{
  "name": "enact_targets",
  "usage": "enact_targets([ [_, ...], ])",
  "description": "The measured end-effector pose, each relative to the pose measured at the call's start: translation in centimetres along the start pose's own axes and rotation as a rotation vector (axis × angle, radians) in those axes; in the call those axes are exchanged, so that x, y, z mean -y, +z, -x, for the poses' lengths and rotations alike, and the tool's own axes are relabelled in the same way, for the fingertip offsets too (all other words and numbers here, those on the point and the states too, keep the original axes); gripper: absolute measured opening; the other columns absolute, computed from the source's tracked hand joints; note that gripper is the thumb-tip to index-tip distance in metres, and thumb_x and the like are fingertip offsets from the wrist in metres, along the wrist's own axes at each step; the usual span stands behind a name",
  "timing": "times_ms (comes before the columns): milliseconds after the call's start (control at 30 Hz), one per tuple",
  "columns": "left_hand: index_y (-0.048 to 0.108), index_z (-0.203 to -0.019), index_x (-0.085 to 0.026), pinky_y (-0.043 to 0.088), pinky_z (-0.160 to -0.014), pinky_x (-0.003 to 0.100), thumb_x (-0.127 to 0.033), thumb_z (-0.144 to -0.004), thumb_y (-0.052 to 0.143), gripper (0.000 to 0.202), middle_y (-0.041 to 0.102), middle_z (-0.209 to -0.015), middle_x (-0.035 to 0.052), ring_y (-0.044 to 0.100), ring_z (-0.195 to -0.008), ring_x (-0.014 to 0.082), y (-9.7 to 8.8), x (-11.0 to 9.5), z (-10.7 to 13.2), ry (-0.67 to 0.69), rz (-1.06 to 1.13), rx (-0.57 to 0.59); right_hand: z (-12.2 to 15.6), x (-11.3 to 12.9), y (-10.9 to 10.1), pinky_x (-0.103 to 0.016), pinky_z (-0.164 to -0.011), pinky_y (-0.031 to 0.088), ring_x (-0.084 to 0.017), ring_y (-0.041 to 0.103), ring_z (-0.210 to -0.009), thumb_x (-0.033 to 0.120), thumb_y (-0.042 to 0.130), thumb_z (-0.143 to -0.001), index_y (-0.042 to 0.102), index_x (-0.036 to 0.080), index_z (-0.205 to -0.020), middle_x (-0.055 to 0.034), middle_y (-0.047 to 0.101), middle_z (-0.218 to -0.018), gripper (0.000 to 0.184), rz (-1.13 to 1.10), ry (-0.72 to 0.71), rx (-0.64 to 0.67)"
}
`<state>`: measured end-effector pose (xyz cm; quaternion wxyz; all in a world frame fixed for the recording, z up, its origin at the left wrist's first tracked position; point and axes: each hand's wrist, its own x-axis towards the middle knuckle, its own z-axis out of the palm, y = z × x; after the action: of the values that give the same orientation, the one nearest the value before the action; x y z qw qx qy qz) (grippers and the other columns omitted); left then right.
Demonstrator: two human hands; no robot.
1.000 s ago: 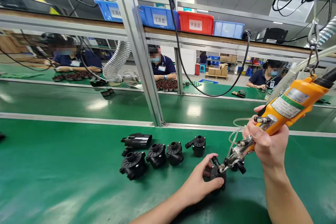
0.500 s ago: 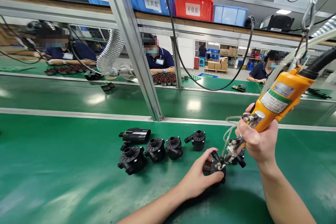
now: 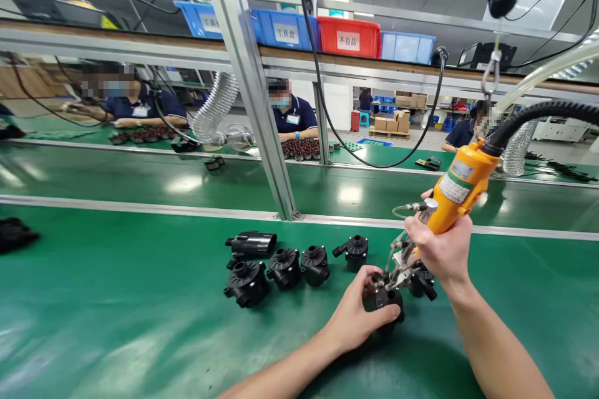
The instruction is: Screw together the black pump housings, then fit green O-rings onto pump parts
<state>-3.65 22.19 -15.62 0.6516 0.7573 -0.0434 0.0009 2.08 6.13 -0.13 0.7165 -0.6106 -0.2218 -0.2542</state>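
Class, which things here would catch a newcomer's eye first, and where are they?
Probably the orange tool, right of centre, gripped in the right hand, its metal end at the black housing that the left hand holds. Next comes the bright red bin higher up, on the shelf between blue bins.

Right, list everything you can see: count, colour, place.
Power tool: one, orange, right of centre.
Pump-like housings: six, black, near bench.
Cylindrical part: one, black, near bench.
Blurred item: one, black, left edge.
Blue bins: three, blue, shelf.
Red bin: one, red, shelf.
Post: one, silver, centre.
Ribbed ducts: several, silvery, far bench.
Cables: several, black, hanging.
Small parts: many, dark red, far bench.
Cartons: several, brown, background.
Co-workers: at least four, dark tops, background.
Left hand: one, bare, gripping a housing.
Right hand: one, bare, gripping the tool.
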Motion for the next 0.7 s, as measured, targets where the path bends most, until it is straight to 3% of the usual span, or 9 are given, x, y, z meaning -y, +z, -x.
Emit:
enact_targets([
  [67,0.048,-0.1,-0.023,0.051,-0.092,0.035,-0.047,-0.075,0.089,0.054,0.064,-0.103,0.0019,0.061,-0.097,0.0201,-0.2,0.4,-0.1,0.021,0.068,-0.082,-0.7,0.1,-1.0,-0.023,-0.048,0.05,-0.012,0.052,-0.051,0.032,0.083,-0.067,0.06,0.019,-0.1,0.0044,0.058,-0.066,0.042,0.006,-0.035,-0.066],
  [133,0.04,-0.09,-0.023,0.052,-0.09,0.034,-0.053,-0.073,0.09,0.061,0.065,-0.113,0.0045,0.062,-0.101,0.0206,-0.6,0.8,-0.3,0.031,0.201,-0.045,-1.2,0.3,-2.3,-0.023,-0.047,0.049,-0.012,0.052,-0.051,0.031,0.086,-0.067,0.061,0.018,-0.101,0.0036,0.059,-0.069,0.044,-0.005,-0.056,-0.132],
  [233,0.042,-0.095,-0.023,0.053,-0.087,0.032,-0.052,-0.07,0.094,0.064,0.065,-0.111,0.0033,0.064,-0.097,0.0189,-0.9,1.1,-0.4,-0.02,0.293,0.067,-1.7,0.5,-3.7,-0.023,-0.046,0.046,-0.013,0.051,-0.051,0.033,0.088,-0.07,0.062,0.018,-0.105,0.0031,0.057,-0.071,0.046,-0.054,-0.055,-0.169],
  [300,0.05,-0.107,-0.023,0.052,-0.088,0.031,-0.048,-0.069,0.096,0.064,0.064,-0.107,0.0018,0.063,-0.096,0.0182,-0.8,1.2,-0.3,-0.053,0.253,0.052,-1.7,0.3,-4.1,-0.024,-0.046,0.046,-0.014,0.052,-0.051,0.034,0.087,-0.072,0.062,0.018,-0.108,0.0028,0.057,-0.071,0.047,-0.08,-0.042,-0.148],
  [433,0.061,-0.122,-0.021,0.052,-0.095,0.033,-0.048,-0.069,0.095,0.068,0.065,-0.116,0.0056,0.062,-0.11,0.023,-0.5,1.0,-0.1,-0.075,0.2,0.036,-1.4,-0.2,-3.7,-0.026,-0.048,0.049,-0.014,0.053,-0.052,0.036,0.089,-0.071,0.061,0.019,-0.112,0.0027,0.058,-0.071,0.052,-0.116,-0.018,-0.104],
  [700,0.065,-0.113,-0.019,0.052,-0.09,0.031,-0.049,-0.068,0.094,0.062,0.067,-0.103,0.0025,0.063,-0.096,0.0198,-0.5,0.1,-0.2,-0.084,0.204,0.056,-1.0,0.6,-1.5,-0.024,-0.045,0.049,-0.013,0.053,-0.05,0.038,0.083,-0.067,0.06,0.02,-0.1,0.0038,0.058,-0.068,0.044,-0.03,0.009,-0.062],
])
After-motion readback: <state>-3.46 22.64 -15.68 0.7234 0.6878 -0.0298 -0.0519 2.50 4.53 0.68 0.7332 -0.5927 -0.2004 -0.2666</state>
